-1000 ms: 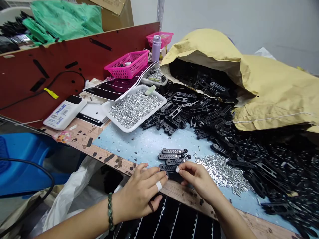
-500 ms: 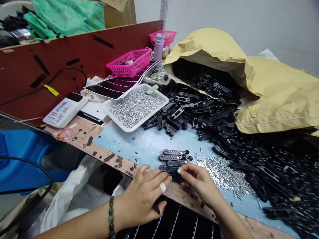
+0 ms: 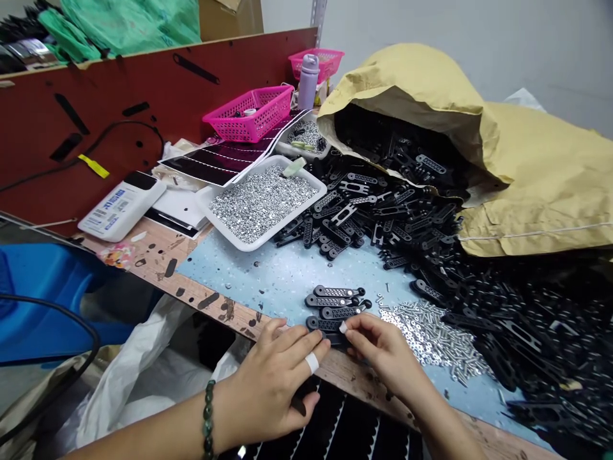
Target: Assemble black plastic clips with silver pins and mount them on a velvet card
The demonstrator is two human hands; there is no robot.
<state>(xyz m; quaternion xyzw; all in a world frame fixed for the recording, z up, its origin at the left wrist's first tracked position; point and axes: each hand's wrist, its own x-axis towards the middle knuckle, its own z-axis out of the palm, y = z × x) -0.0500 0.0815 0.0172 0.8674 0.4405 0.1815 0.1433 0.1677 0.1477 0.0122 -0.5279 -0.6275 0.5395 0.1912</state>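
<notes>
My left hand (image 3: 275, 377) lies with its fingers stretched out over the table edge, a white band round one finger. Its fingertips touch the near end of the black perforated arms (image 3: 335, 313), which lie side by side in a small row. My right hand (image 3: 383, 354) is closed in a pinch at the other end of the nearest arm. A small white bit (image 3: 343, 327) shows at its fingertips; whether this is tape or a held thing I cannot tell. Loose silver screws (image 3: 431, 338) are heaped beside my right hand.
A white tray (image 3: 249, 246) of small metal pieces stands behind the row. Black parts (image 3: 349, 211) spill from a yellow paper sack (image 3: 412, 70). Farther back are a pink basket (image 3: 239, 128), a lilac bottle (image 3: 309, 83) and a white device (image 3: 122, 207) by the red board.
The view has shifted slightly. Both hands stay at nearly the same place by the row of black arms, with hardly any finger motion.
</notes>
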